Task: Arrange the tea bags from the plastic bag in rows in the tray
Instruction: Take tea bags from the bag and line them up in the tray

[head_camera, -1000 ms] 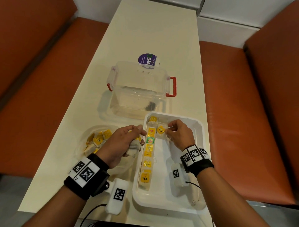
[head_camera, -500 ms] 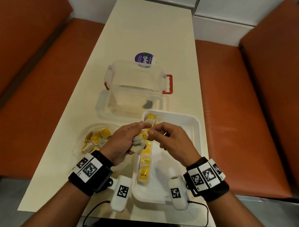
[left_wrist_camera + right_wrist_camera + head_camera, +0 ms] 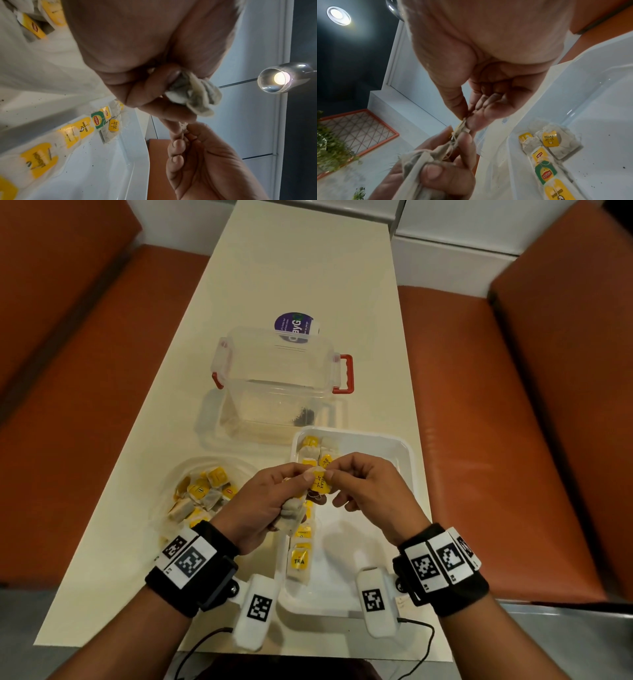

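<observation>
Holding a bunch of tea bags in left hand above white tray; right hand pinches one yellow tag, probably separating it. One row lies in tray; plastic bag sits left.

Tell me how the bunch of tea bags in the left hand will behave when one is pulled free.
Likely floppy: the tea bags crumple and fold where the left hand grips them. Probably light: the right hand lifts one by pinching only its yellow tag. Strings look bunched between the fingers, so bags may snag and drag along; the paper could tear if yanked.
</observation>
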### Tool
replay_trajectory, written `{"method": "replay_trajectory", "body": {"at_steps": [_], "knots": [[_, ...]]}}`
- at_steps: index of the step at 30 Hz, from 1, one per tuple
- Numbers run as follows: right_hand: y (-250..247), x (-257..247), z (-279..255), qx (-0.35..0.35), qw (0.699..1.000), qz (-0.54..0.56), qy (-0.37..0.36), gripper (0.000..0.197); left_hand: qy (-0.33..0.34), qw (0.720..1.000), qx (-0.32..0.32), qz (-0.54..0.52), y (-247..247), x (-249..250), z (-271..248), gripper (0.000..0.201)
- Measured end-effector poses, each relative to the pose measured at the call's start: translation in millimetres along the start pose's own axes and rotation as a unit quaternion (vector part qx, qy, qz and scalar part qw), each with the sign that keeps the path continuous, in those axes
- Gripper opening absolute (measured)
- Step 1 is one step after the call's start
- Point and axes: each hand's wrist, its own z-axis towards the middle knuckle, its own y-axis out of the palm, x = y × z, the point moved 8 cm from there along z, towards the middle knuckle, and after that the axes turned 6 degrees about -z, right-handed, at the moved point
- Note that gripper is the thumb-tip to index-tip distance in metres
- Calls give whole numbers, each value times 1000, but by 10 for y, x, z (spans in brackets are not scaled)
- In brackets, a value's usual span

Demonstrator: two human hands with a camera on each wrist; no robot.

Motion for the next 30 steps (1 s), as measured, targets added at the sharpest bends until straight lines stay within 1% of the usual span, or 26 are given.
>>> {"method": "replay_trajectory", "body": {"at_steps": [5, 8, 10, 15, 18, 22, 26, 28, 30], "knots": [[-23, -7, -50, 6, 999, 32, 1, 8, 14, 1000, 1, 16, -20, -32, -9, 30], [10, -31, -90, -13, 998, 63, 2, 14, 18, 1000, 8, 17, -33, -58, -20, 30], [26, -35, -107, -24, 998, 58, -1, 17, 15, 1000, 8, 18, -35, -81, -29, 31], [-40, -26, -103, -3, 999, 40, -15, 9, -3, 999, -16, 28, -40, -149, -67, 28], [-83, -56, -110, 9, 999, 30, -29, 2, -17, 999, -33, 40, -27, -184, -93, 35], [-112, -98, -115, 13, 999, 19, -45, 3, -17, 997, -40, 61, -9, -190, -103, 32], [-102, -113, -125, -1, 998, 30, -49, 7, 8, 997, -52, 64, 13, -147, -114, 38], [-98, -115, -128, -6, 998, 29, -53, 8, 15, 995, -57, 77, 40, -131, -114, 31], [-94, -120, -130, -6, 998, 27, -58, 9, 17, 996, -40, 82, 43, -126, -94, 21]]}}
